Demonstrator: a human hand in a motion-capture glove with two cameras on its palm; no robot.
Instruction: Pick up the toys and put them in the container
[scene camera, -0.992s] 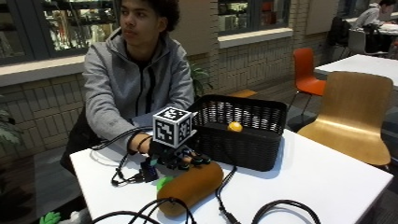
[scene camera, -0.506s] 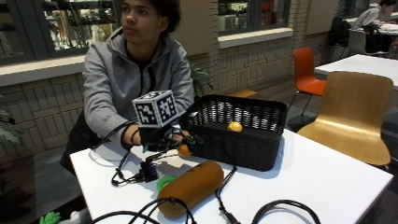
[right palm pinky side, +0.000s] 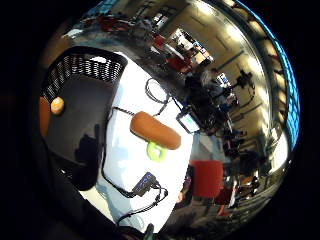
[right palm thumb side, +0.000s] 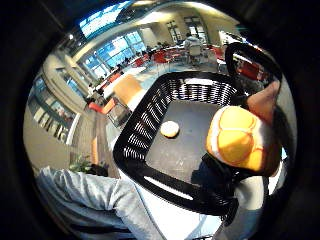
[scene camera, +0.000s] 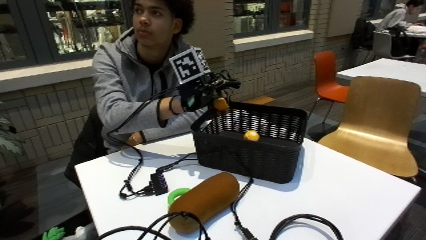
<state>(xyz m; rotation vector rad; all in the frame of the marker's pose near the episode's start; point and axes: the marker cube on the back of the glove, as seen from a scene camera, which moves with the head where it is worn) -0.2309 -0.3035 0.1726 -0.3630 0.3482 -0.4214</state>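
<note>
White table (scene camera: 346, 190) bears 1 basket (scene camera: 249, 150) holding 1 ball (scene camera: 251, 135); hand (scene camera: 196, 95) apparently grips 1 orange toy (scene camera: 220, 104).

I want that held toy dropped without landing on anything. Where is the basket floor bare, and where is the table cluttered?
The basket floor is bare all around the small orange ball. The right hand holds the orange toy above its rim. Table beyond the basket is free; cables crowd the carrot toy.

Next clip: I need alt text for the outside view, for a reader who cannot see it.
A seated person's gloved right hand holds a small orange toy above a black basket that already contains a small yellow-orange ball. On the white table in front lie a large brown loaf-shaped toy and a green ring.
</note>
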